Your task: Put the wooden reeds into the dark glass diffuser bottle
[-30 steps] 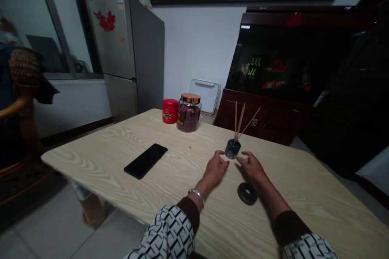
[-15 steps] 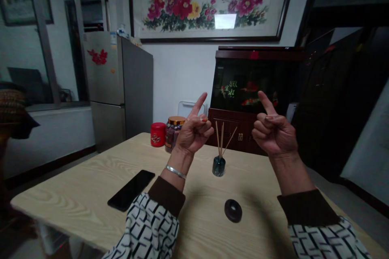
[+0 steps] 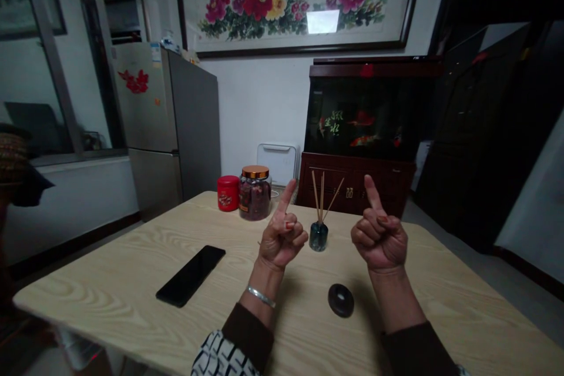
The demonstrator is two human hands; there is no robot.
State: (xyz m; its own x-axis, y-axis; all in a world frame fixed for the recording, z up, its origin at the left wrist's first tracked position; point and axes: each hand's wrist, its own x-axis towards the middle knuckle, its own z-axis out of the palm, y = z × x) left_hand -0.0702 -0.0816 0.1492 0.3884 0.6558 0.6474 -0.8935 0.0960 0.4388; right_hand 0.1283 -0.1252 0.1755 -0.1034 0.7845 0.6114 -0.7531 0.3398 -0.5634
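Note:
My left hand [image 3: 284, 238] is raised above the table, its index finger pointing up and the other fingers folded under the thumb. A silver bangle [image 3: 261, 296] circles that wrist. My right hand [image 3: 381, 239] mirrors it, index finger up and the rest curled in. Neither hand holds anything I can see. Between them stands a small dark glass reed diffuser [image 3: 318, 237] with several thin sticks. Nearer to me a dark round disc [image 3: 341, 300] with a pale centre lies on the wooden table [image 3: 308, 341]. Left of my left hand lies a black phone [image 3: 191, 275].
Toward the back left of the table are a red canister [image 3: 228, 194] and a clear jar [image 3: 255, 197] with a copper-coloured lid. Beyond the table stand a grey fridge [image 3: 194, 129] and a fish tank [image 3: 365, 111] on a dark red cabinet [image 3: 356, 185].
Both hands have come down and closer to me, and the right one has moved slightly left. The jar now shows fully. The finger poses look the same.

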